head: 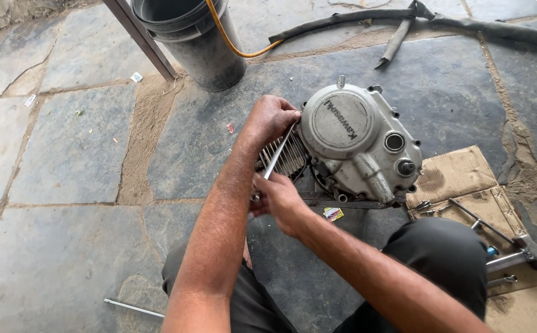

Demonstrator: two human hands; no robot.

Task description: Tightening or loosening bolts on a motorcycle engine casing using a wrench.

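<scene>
While the engine (355, 145) is sitting mid-floor, far of the knees, its finned left end is being steadied by the left hand (272, 117), fingers curled; a metal rod (277, 159) is being clamped in the right hand (279, 198), best kept straight.

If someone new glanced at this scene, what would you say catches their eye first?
Most likely the grey motorcycle engine on the stone floor at centre, with its big round side cover. The left hand rests on its finned cylinder while the right hand holds a slim metal rod against the fins. Behind stands a dark bucket; loose tools lie on cardboard at right.
</scene>
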